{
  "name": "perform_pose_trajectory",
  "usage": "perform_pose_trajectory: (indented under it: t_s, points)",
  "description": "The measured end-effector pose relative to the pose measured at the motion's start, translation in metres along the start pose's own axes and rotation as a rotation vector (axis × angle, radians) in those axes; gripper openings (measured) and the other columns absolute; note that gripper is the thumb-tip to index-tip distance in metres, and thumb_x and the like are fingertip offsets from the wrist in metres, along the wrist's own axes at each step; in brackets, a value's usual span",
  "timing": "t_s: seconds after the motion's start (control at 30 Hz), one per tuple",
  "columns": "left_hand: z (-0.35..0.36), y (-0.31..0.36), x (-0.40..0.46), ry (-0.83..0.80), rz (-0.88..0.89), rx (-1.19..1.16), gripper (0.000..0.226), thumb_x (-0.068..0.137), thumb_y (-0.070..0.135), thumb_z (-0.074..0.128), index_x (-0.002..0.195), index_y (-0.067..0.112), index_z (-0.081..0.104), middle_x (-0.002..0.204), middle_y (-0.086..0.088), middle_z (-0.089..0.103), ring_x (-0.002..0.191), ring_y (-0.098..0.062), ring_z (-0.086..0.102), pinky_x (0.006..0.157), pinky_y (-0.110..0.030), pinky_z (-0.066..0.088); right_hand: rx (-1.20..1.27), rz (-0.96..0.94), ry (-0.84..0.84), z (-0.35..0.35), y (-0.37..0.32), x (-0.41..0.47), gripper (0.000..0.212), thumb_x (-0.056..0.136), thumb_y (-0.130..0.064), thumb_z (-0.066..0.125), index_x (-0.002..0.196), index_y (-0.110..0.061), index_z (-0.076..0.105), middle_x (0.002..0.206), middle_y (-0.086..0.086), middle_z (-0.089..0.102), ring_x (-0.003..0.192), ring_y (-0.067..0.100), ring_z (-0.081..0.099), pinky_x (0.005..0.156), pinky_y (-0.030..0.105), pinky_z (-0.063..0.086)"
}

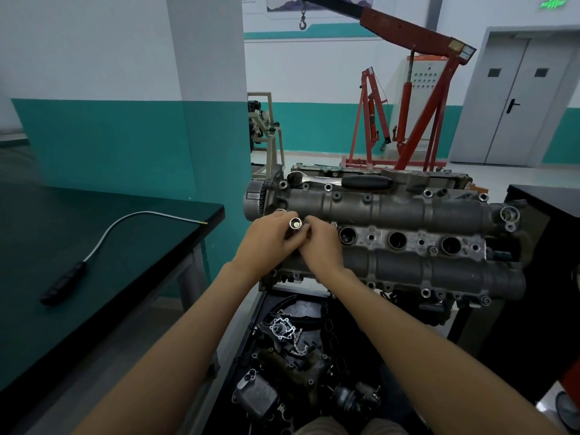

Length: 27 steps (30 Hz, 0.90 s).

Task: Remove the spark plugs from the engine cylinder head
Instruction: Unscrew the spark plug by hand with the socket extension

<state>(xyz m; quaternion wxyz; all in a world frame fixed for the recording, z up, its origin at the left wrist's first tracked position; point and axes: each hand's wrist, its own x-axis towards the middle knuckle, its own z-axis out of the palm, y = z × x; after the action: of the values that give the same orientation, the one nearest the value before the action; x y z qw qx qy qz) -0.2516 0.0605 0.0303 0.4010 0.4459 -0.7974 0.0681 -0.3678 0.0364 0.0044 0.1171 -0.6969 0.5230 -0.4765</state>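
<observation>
Both hands meet over the left end of the cylinder head (408,233): the left hand (266,243) curls its fingers round a silver socket (295,223), whose open end faces up toward the camera, and the right hand (320,246) lies against it, its fingertips pinching at the socket's side just beside the left thumb. Whether a spark plug sits inside the socket cannot be told. Nearest the camera, below the forearms, a dark tray (238,356) holds loose engine parts, among them a finned metal cooler (255,395), a short length of chain (298,343) and a gasket-like metal plate (282,328). To the left stands a dark green table (94,262) bearing a flexible pick-up tool (94,249) with a black handle and a bent silvery shaft that ends near the table's far corner. The head rests above the tray, with three open plug wells (398,240) showing in a row to the right of the hands; the well under the hands is hidden. On the head's far edge lies a ratchet wrench (339,181), chrome with a black grip. Behind it, on the floor, stands a red engine crane (417,98) whose boom reaches up to the left and ends in a hanging hook (302,22). A grey double door (527,102) closes the far right wall.
</observation>
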Motion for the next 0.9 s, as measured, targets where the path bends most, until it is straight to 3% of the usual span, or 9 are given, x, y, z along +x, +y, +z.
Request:
perform_pose_trajectory:
  t_s: [0.13,0.23,0.37,0.53,0.67,0.8,0.9]
  points:
    - [0.0046,0.0058,-0.0011,0.089,-0.065,-0.004,0.041,0.088,0.021,0.06,0.056,0.019,0.034,0.054,0.002,0.043,0.051,-0.016,0.039,0.048,-0.033,0.031,0.051,-0.019,0.022,0.0012,0.0004,-0.0049,0.016,0.081,-0.008,0.055,0.067,-0.016,0.054,0.068,0.009,0.062,0.063,0.018,0.051,0.058,0.028,0.034]
    - [0.007,0.0072,-0.0021,0.127,-0.085,-0.004,0.037,0.089,0.025,0.061,0.058,0.009,0.047,0.055,-0.004,0.051,0.052,-0.019,0.046,0.05,-0.036,0.036,0.06,-0.018,0.034,0.0016,0.0012,-0.0051,0.019,0.083,-0.008,0.055,0.065,-0.015,0.05,0.067,0.012,0.061,0.062,0.019,0.048,0.058,0.029,0.034]
    - [0.0079,0.0085,-0.0022,0.142,-0.075,-0.008,0.04,0.089,0.029,0.061,0.058,0.008,0.048,0.055,-0.003,0.05,0.051,-0.019,0.046,0.05,-0.034,0.036,0.035,-0.046,0.043,0.0017,0.0019,-0.0047,0.018,0.083,-0.008,0.056,0.065,-0.008,0.052,0.067,0.016,0.061,0.061,0.023,0.049,0.058,0.034,0.036]
    - [0.0054,0.0069,-0.0053,0.111,-0.059,-0.027,0.034,0.09,0.029,0.057,0.068,0.011,0.037,0.056,0.0,0.044,0.05,-0.019,0.043,0.047,-0.032,0.033,0.047,-0.113,0.064,0.0015,0.0028,-0.0102,0.036,0.081,-0.007,0.056,0.061,-0.029,0.035,0.056,-0.014,0.043,0.051,0.003,0.038,0.049,0.02,0.023]
    - [0.0048,0.0035,-0.0063,0.074,-0.023,-0.031,0.031,0.089,0.024,0.056,0.07,0.012,0.036,0.058,0.001,0.043,0.051,-0.017,0.042,0.048,-0.033,0.033,-0.008,-0.132,0.065,0.0028,0.0036,-0.0095,0.025,0.086,-0.01,0.053,0.07,-0.016,0.036,0.058,-0.007,0.041,0.052,0.015,0.038,0.051,0.028,0.022]
    - [0.0072,0.004,-0.004,0.111,-0.05,-0.047,0.035,0.091,0.026,0.055,0.064,0.014,0.037,0.056,0.002,0.044,0.052,-0.017,0.043,0.05,-0.033,0.034,0.003,-0.091,0.069,0.0035,0.0018,-0.0094,0.023,0.085,-0.015,0.055,0.076,-0.018,0.034,0.059,-0.009,0.042,0.053,0.013,0.039,0.05,0.028,0.022]
    - [0.0086,0.0041,-0.0037,0.149,-0.055,-0.059,0.04,0.09,0.026,0.059,0.059,0.015,0.037,0.052,0.006,0.039,0.049,-0.015,0.041,0.048,-0.029,0.03,0.051,-0.074,0.054,0.0034,0.0026,-0.0088,0.021,0.081,-0.014,0.058,0.072,-0.023,0.042,0.066,-0.002,0.055,0.062,0.016,0.049,0.056,0.027,0.032]
